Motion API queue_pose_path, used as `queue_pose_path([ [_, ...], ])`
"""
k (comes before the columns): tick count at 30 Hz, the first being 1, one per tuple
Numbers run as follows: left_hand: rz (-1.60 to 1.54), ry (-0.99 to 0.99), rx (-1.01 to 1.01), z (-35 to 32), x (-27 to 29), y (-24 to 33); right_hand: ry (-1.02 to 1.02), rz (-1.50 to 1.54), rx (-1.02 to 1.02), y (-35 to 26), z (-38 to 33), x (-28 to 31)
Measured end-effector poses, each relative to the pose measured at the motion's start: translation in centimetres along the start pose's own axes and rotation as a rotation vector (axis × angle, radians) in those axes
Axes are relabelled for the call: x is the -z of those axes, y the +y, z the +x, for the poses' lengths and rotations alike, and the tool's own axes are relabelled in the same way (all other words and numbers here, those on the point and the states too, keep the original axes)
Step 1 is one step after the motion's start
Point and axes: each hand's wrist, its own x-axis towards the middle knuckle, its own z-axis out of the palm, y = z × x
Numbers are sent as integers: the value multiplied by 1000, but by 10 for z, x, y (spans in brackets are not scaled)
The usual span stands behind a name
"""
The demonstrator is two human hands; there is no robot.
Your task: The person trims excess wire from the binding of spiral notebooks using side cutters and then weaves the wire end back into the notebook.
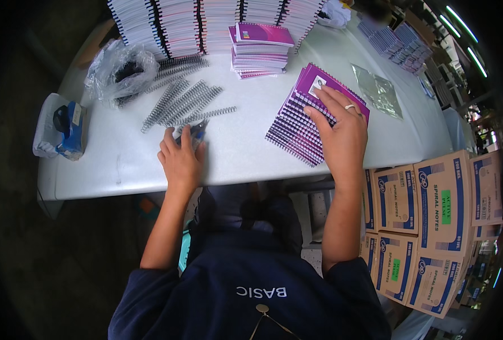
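Observation:
My right hand (pixel 345 130) lies with fingers stretched out on a fanned stack of purple spiral notebooks (pixel 296 122). A ring shows on one finger. The notebooks' coil-bound edges overlap toward the table's front edge. At left, my left hand (pixel 182 161) reaches over the tabletop with its fingers apart and bent. Its fingertips are beside a pair of pliers with blue handles (pixel 199 134) and close to the near end of a loose dark spiral coil (pixel 217 112). Whether they touch either one is hard to make out. A pile of similar wire coils (pixel 183 101) lies just beyond.
On the white table (pixel 240 153) are a small pile of purple notebooks (pixel 260 54), tall stacks of bound books (pixel 223 25), a clear plastic bag (pixel 118 71), a flat clear sleeve (pixel 377 90) and a blue-and-white container (pixel 64 127). Cardboard boxes (pixel 441 207) are stacked at right.

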Motion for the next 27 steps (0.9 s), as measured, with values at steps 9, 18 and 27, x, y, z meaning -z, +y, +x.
queue_pose_path([
  [9, -176, 98, 227, 45, 5, -31, -18, 58, -43, -3, 2, -1],
  [18, -2099, -771, 330, 20, 52, 53, -47, 132, -128, -5, 4, 2],
  [27, -2402, -1375, 219, 34, 45, 111, -92, 218, -224, -2, 7, 4],
])
